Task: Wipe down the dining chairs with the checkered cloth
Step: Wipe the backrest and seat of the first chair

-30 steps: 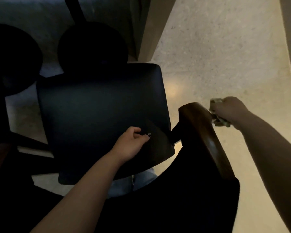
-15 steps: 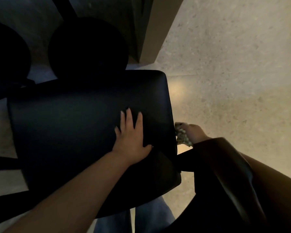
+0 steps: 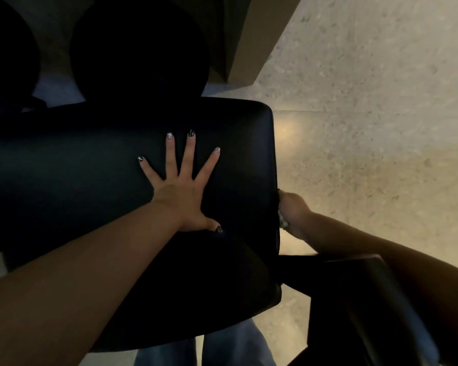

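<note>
Left hand (image 3: 181,191) flat, 5 fingers splayed, pressing middle of dark chair seat (image 3: 90,180). Right hand (image 3: 292,210) at seat's right edge, gripping checkered cloth (image 3: 283,220) bunched against that edge. Speckled floor (image 3: 368,114) beyond.

No text, label, brand, number or sign can be read anywhere.

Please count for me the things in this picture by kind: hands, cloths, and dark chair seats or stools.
Hands: 2, left hand and right hand
Cloths: 1, checkered cloth
Seats: 3, chair seat, two round stools
Total: 6
</note>
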Tool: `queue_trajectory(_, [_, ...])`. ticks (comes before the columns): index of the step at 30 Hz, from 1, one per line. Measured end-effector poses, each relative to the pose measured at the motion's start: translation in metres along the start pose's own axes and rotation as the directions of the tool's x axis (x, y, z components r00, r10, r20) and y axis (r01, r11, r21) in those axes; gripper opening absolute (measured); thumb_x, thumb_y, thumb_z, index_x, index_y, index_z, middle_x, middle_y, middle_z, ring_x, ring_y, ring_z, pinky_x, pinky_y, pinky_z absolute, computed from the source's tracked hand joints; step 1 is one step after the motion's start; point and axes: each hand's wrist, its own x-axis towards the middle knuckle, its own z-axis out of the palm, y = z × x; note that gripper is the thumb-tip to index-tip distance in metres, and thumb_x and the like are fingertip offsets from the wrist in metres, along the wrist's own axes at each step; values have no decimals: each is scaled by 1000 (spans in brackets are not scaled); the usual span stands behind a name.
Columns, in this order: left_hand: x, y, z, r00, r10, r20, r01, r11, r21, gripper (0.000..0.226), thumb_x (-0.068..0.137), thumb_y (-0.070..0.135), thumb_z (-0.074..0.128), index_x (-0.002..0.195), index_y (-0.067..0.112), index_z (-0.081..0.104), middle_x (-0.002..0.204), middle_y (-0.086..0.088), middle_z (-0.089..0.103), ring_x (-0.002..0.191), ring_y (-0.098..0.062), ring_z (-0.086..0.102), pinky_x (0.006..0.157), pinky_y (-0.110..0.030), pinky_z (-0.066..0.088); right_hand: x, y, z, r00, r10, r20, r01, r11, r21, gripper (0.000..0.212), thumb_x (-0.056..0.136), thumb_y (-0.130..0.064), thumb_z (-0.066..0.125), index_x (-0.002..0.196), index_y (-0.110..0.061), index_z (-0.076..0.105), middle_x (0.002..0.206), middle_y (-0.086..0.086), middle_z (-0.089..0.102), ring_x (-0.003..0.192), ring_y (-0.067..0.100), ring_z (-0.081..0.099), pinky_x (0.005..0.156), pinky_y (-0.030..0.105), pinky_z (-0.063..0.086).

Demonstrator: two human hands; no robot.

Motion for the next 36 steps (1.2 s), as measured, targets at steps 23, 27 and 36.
queue_trajectory(23, [2,0,-4,996,-11,90,10,1000,15,150,42,95,58,122,39,-56,131,-12,-63,116,-45,-58,89,-83,-14,13,-75,1,982,-158,-99,160,987,9,36,98,-20,49,64,-10,48,56,6,41,45,18,37,43,26,27])
queue_trajectory(27, [2,1,-5,995,-15,97,13,1000,20,151,42,94,59,121,39,-57,129,-11,-64,115,-44,-59,87,-82,-17,16,-159,3,929,-357,-95,364,930,59,24,97,-18,48,89,-6,68,64,5,53,41,14,39,39,24,29])
queue_trajectory(36, [2,1,-5,994,1,113,0,1000,-7,149,46,91,62,118,39,-58,127,-11,-65,114,-44,-59,88,-83,-16,1,-116,-1,939,-334,-84,314,930,-190,35,98,-9,36,66,-9,51,52,8,44,28,10,35,32,16,26])
